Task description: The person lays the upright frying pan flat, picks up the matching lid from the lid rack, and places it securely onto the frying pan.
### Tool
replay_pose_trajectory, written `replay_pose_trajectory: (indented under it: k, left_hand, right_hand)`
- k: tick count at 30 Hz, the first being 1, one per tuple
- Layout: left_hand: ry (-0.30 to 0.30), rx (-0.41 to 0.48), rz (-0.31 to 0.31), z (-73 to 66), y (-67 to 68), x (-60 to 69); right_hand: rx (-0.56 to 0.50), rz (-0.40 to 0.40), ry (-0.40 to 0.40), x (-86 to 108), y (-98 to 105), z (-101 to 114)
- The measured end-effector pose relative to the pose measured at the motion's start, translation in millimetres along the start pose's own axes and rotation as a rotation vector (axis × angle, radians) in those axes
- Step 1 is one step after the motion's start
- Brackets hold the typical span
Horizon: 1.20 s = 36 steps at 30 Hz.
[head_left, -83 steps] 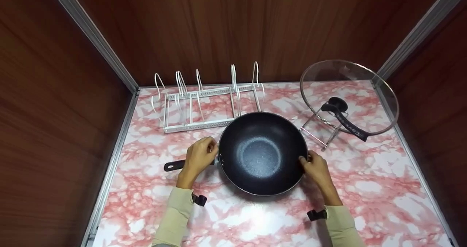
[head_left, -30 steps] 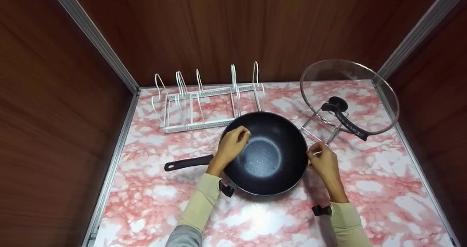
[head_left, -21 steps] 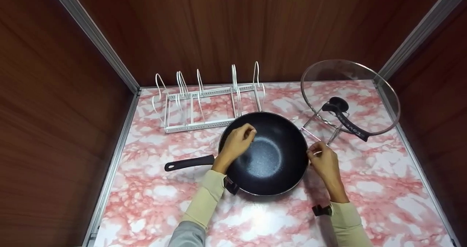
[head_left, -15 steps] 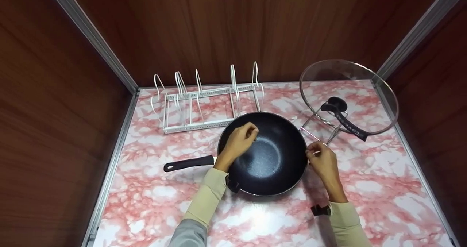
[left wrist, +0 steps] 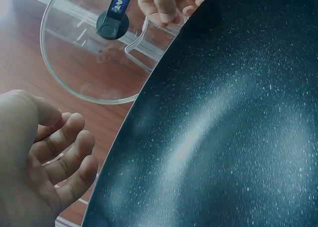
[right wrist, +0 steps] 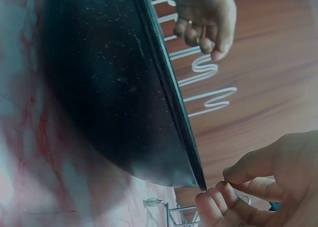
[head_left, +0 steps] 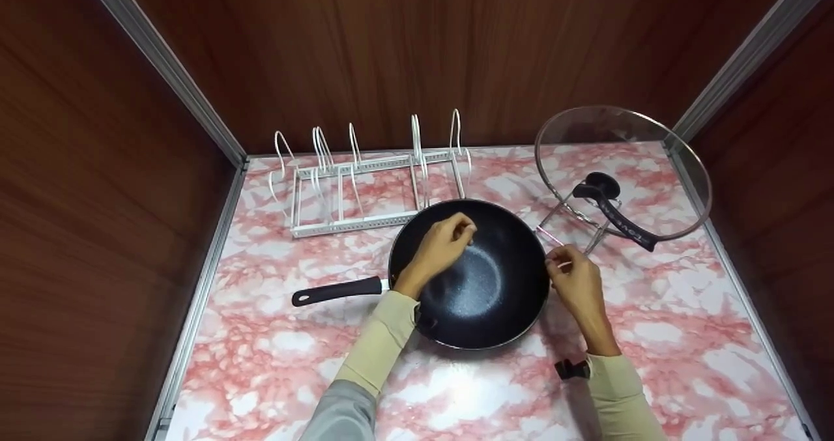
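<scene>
Where the wok (head_left: pixel 482 324) sits: middle of the table (head_left: pixel 260 363), handle (head_left: pixel 339 292) pointing left, just near of the white rack (head_left: pixel 355 225).
Left hand (head_left: pixel 444 242): over the wok, fingers loosely curled, gripping nothing.
Right hand (head_left: pixel 578 279): beside the right rim (head_left: pixel 547 291), fingers loosely bent, clamped on nothing; contact cannot be told.
Glass lid (head_left: pixel 629 167): propped on the wire stand (head_left: pixel 549 236), far right.
Risk: the left forearm (head_left: pixel 381 337) bearing on the wok might tip it; a rightward shove could knock the wire stand, toppling the glass lid.
</scene>
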<state>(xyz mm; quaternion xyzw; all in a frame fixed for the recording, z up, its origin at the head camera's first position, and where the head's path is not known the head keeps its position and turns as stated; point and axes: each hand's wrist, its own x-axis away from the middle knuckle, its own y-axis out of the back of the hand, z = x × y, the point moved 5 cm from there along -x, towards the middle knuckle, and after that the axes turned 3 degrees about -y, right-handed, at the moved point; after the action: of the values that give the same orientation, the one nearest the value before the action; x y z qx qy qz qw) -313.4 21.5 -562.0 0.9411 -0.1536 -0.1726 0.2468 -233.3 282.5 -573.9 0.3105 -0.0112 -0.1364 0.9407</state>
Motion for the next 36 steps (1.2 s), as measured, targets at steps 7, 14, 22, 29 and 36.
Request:
replay_pose_trajectory:
  k: [7,14,22,29,36]
  left_hand:
    - [0.014,0.03,0.011,-3.5,-11.8,-7.3]
    - [-0.01,0.093,0.012,-11.1,-22.9,-15.2]
    - [-0.011,0.133,0.007,-15.6,-32.9,-23.8]
    - [0.006,0.172,0.014,-17.1,-42.9,-30.0]
    - [0.018,0.206,0.027,-22.1,-48.5,-36.0]
  right_hand:
    - [0.002,-0.006,0.026,-4.5,1.4,6.4]
    - [0.006,-0.02,0.037,-6.8,3.5,10.7]
    - [-0.019,-0.022,0.016,-10.4,3.8,12.9]
    - [-0.076,-0.021,0.017,-12.5,7.4,19.0]
    - [-0.072,-0.039,0.036,-12.9,8.4,22.4]
